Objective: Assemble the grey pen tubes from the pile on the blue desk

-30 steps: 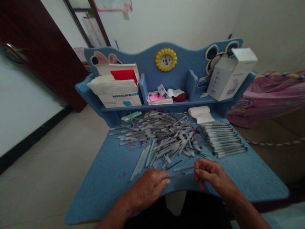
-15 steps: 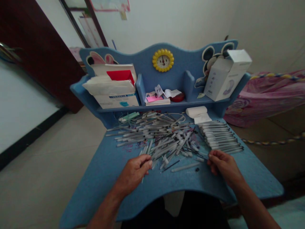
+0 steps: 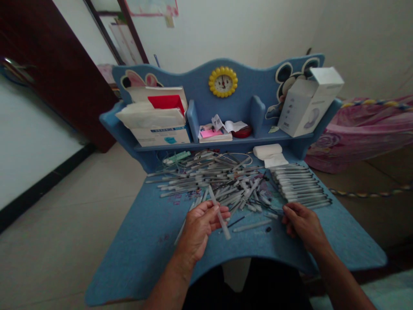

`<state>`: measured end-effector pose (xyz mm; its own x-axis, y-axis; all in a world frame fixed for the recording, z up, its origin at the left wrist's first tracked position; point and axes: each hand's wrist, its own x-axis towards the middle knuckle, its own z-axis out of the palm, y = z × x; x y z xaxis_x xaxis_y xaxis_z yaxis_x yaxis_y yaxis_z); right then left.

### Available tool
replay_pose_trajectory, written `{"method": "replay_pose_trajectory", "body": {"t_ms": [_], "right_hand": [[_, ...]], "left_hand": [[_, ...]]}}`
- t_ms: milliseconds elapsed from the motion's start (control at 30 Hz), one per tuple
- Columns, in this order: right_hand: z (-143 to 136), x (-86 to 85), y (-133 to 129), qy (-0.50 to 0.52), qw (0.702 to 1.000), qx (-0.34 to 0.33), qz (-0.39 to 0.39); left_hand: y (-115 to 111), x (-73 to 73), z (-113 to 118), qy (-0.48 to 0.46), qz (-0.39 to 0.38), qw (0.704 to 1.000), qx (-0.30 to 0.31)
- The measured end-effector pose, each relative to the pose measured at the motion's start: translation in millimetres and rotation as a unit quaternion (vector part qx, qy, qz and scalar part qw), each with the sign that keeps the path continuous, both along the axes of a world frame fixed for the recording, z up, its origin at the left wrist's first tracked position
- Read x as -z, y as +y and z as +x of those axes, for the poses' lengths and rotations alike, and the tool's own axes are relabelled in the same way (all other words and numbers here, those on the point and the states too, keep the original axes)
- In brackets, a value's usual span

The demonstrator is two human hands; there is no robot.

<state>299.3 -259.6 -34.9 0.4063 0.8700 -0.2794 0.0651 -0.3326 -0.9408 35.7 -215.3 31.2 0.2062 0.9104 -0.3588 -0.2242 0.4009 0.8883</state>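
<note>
My left hand [image 3: 203, 224] pinches a translucent pen barrel [image 3: 219, 213] between thumb and fingers, tilted above the desk. On the right, my right hand [image 3: 300, 221] is closed, its thumb and forefinger pressed on what looks like a thin pen refill [image 3: 275, 209]; much of it blends with the pile. A loose heap of pen parts [image 3: 248, 189] lies in front of both hands. Between the hands are a single barrel [image 3: 251, 226], a dark refill [image 3: 236, 222] and a small black cap [image 3: 268, 229]. Just beyond my right hand, pens [image 3: 300, 185] lie side by side in a row.
The blue desk [image 3: 129, 258] has a raised shelf with a yellow clock [image 3: 223, 82], a mask box [image 3: 161, 135] holding papers, and a white carton [image 3: 303, 107]. A white paper roll [image 3: 267, 151] and a green-ended cord [image 3: 177, 157] lie under the shelf.
My left hand has moved up and right from the heap's near edge, turned over, and now shows a pen barrel in its fingers. My right hand has stayed almost still.
</note>
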Motion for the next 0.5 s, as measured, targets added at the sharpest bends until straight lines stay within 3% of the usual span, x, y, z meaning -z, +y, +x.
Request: {"method": "replay_pose_trajectory", "body": {"t_ms": [167,400,500], "right_hand": [[-14.0,-10.1,-11.3,-0.071,0.996,-0.033,0.035],[-83.4,-42.1,-15.9,-0.148,0.952,-0.247,0.101],[-102.8,-47.3,-7.5,-0.195,0.945,-0.239,0.108]], "left_hand": [[0.3,5.3,11.4,-0.074,-0.02,0.997,-0.024],[-4.3,-0.2,31.5,-0.123,-0.032,0.992,-0.029],[-5.8,-1.5,32.4,-0.122,-0.022,0.992,-0.038]]}}
